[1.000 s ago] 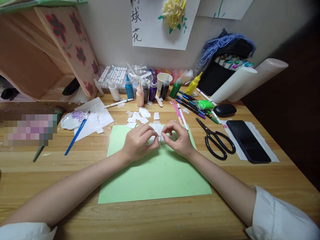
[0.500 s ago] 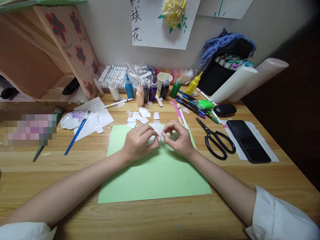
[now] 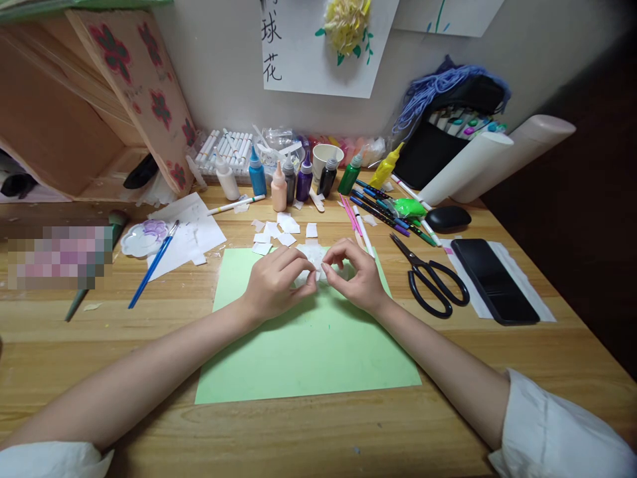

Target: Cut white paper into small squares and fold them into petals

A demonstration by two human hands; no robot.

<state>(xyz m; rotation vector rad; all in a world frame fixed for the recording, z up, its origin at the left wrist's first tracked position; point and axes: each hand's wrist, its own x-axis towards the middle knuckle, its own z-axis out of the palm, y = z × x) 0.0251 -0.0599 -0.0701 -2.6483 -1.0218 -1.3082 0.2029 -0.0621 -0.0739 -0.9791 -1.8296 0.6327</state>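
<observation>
Over the top of a light green sheet (image 3: 308, 358), my left hand (image 3: 281, 282) and my right hand (image 3: 355, 275) face each other almost fingertip to fingertip. Thumb and forefinger of each are pinched on a small piece of white paper (image 3: 318, 270), mostly covered by the fingers. Beneath and behind them lies more white paper (image 3: 312, 252), partly hidden by the hands. Several cut white paper scraps (image 3: 286, 239) are scattered on the wood just beyond the sheet.
Black-handled scissors (image 3: 432, 279) and a phone (image 3: 490, 282) lie to the right. Paint bottles (image 3: 279, 189) and a paper cup (image 3: 328, 157) stand along the back. Pens (image 3: 381, 212) lie at back right. On the left are a paintbrush (image 3: 153, 265) and a palette (image 3: 142, 240).
</observation>
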